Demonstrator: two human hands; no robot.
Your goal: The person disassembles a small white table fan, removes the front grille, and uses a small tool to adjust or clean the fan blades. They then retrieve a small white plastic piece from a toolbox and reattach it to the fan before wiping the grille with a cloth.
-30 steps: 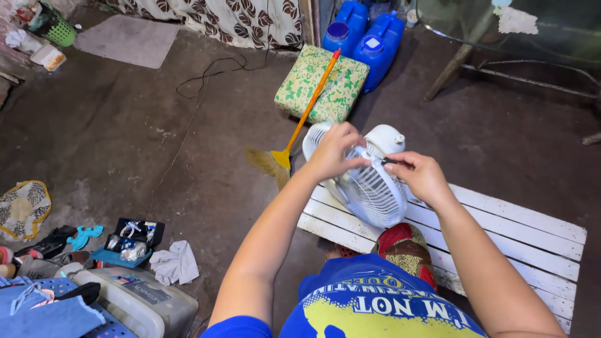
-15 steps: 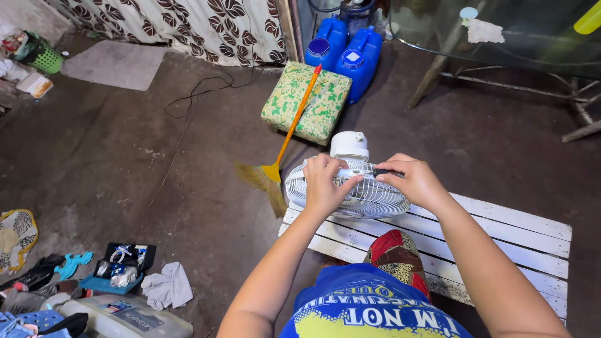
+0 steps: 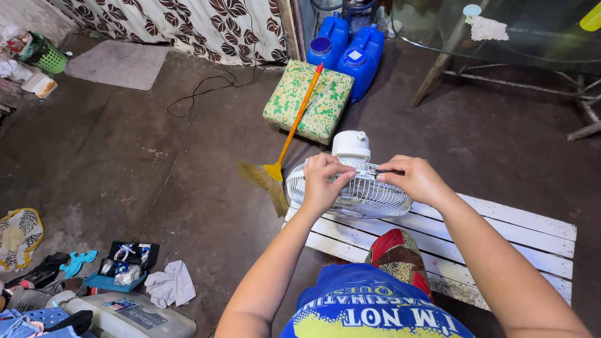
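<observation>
Holding the white fan (image 3: 360,191) between both hands, I see it lying grille-up on the white slatted surface (image 3: 501,231). My left hand (image 3: 325,181) has its grip clamped on the near-left rim of the grille, fingers curled over the wire. My right hand (image 3: 413,178) pinches the grille's top edge, grip closed on a small dark piece there. Beyond the fan, a broom (image 3: 282,150) leans across a green patterned cushion (image 3: 310,100), with blue jugs (image 3: 350,50) just behind that cushion.
</observation>
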